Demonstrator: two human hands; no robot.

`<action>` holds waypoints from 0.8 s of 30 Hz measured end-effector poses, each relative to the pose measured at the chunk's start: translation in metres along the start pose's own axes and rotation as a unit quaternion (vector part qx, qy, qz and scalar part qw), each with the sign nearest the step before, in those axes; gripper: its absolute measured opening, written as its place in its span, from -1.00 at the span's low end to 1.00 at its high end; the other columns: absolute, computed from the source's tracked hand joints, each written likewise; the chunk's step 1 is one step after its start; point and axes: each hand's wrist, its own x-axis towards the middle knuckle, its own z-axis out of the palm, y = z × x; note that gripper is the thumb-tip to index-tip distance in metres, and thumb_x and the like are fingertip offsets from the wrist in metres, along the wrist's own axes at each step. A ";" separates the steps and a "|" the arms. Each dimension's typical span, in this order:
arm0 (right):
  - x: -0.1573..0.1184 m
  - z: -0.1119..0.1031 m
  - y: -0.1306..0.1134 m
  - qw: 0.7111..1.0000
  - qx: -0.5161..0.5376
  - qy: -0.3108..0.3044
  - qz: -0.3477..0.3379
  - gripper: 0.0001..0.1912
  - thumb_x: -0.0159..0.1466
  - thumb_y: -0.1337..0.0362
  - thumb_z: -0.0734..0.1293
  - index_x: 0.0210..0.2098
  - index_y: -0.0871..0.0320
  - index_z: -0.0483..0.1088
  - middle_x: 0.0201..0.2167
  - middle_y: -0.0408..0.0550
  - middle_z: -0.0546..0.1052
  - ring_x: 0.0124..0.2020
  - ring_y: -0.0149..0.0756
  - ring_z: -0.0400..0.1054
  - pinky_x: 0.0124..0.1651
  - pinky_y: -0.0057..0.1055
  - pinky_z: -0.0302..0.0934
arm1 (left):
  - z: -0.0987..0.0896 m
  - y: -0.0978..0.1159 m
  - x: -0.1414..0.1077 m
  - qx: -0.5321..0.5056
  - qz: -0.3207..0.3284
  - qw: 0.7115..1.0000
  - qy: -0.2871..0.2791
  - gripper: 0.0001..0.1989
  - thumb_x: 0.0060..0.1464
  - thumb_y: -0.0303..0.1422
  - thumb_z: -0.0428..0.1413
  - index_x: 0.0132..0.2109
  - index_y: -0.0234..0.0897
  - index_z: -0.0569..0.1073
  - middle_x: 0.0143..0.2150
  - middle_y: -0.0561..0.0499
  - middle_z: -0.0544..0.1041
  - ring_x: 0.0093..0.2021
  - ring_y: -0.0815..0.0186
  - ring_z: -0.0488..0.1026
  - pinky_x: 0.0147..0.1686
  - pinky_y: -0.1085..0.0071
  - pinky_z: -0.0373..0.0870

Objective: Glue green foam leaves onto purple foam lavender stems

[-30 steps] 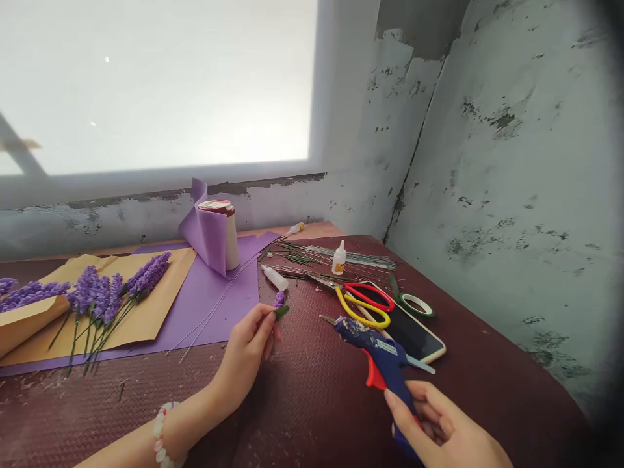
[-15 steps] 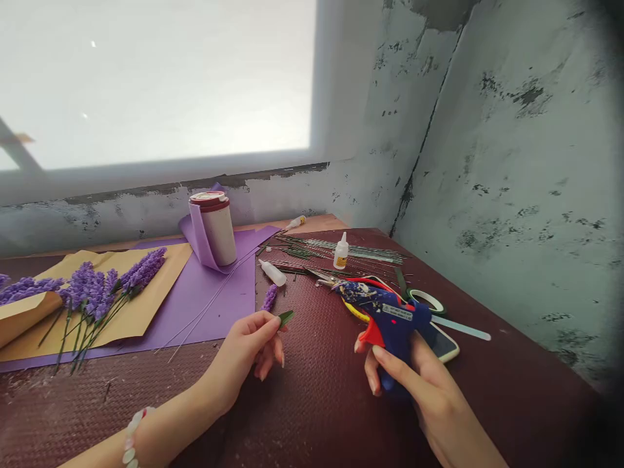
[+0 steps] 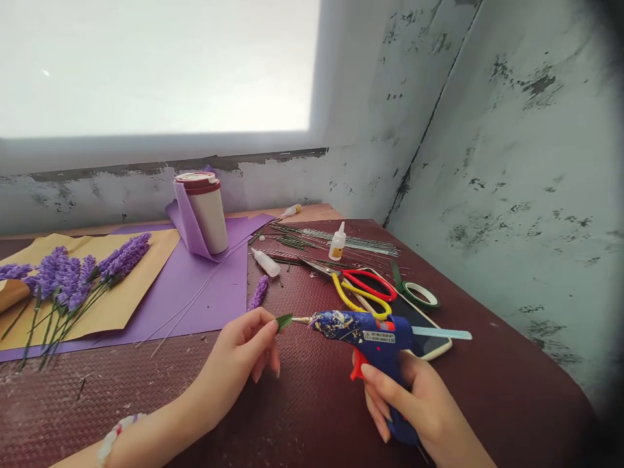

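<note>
My left hand (image 3: 251, 344) pinches a small green leaf (image 3: 285, 322) between thumb and forefinger. In my right hand (image 3: 414, 396) is a blue hot glue gun (image 3: 361, 331) with a red trigger and a pale glue stick sticking out of its back. The metal nozzle points left and meets the leaf's tip or lies just beside it. Just beyond my left hand lies a short purple lavender sprig (image 3: 258, 292). Behind the glue gun are scissors (image 3: 366, 286) with red and yellow handles, lying on a phone (image 3: 429, 335).
Lavender stems (image 3: 73, 279) rest on brown paper (image 3: 141, 286) at left, over purple paper (image 3: 219, 292). A lidded cup (image 3: 209, 218) stands behind. Glue bottles (image 3: 337, 244), thin wires (image 3: 361, 244) and a roll of green tape (image 3: 422, 294) lie toward the back right.
The glue gun has moved left and down, bringing its nozzle to the leaf. The scissors behind it now show more fully. The whole view has shifted slightly.
</note>
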 end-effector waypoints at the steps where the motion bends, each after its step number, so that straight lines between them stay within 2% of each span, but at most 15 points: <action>1: 0.000 0.000 0.000 1.000 -0.005 0.001 0.001 -0.59 0.08 -0.07 0.37 -0.51 0.17 0.28 -0.81 -0.28 0.23 -0.80 -0.47 0.14 -0.65 -0.48 0.02 | 0.000 -0.001 0.000 -0.002 0.002 1.000 -0.003 -0.73 0.16 -0.17 -0.01 -0.38 -0.28 0.31 -0.65 0.12 0.42 -0.70 0.50 0.12 -0.65 0.53 0.01; 12: -0.001 -0.002 -0.001 1.000 -0.017 0.011 0.003 -0.55 0.08 -0.10 0.37 -0.51 0.20 0.32 -0.82 -0.25 0.26 -0.78 -0.48 0.15 -0.61 -0.48 -0.01 | 0.002 0.005 -0.005 0.009 0.000 1.000 -0.006 -0.75 0.18 -0.21 -0.03 -0.36 -0.27 0.31 -0.63 0.13 0.42 -0.67 0.49 0.16 -0.61 0.53 0.07; 17: -0.003 -0.001 -0.003 1.000 -0.013 0.022 -0.010 -0.60 0.06 -0.04 0.41 -0.50 0.19 0.36 -0.82 -0.24 0.26 -0.76 -0.46 0.16 -0.58 -0.45 0.04 | 0.002 0.005 -0.007 0.004 0.006 1.000 -0.015 -0.77 0.19 -0.21 -0.05 -0.36 -0.26 0.28 -0.62 0.13 0.43 -0.68 0.50 0.17 -0.61 0.52 0.08; 21: -0.005 0.002 -0.010 0.997 0.036 0.063 -0.019 -0.67 0.02 0.02 0.44 -0.51 0.15 0.37 -0.77 -0.22 0.28 -0.67 -0.42 0.18 -0.50 -0.44 0.12 | 0.004 0.003 -0.007 0.013 0.003 1.000 -0.020 -0.77 0.20 -0.20 -0.08 -0.33 -0.25 0.26 -0.62 0.13 0.42 -0.69 0.50 0.17 -0.64 0.53 0.05; 24: -0.005 0.003 -0.013 0.997 0.032 0.057 -0.034 -0.70 0.04 0.03 0.42 -0.46 0.14 0.40 -0.68 -0.16 0.39 -0.61 -0.41 0.21 -0.49 -0.45 0.12 | 0.005 0.001 -0.006 0.038 0.007 0.999 -0.022 -0.78 0.19 -0.21 -0.09 -0.33 -0.24 0.26 -0.64 0.14 0.40 -0.70 0.49 0.15 -0.64 0.54 0.06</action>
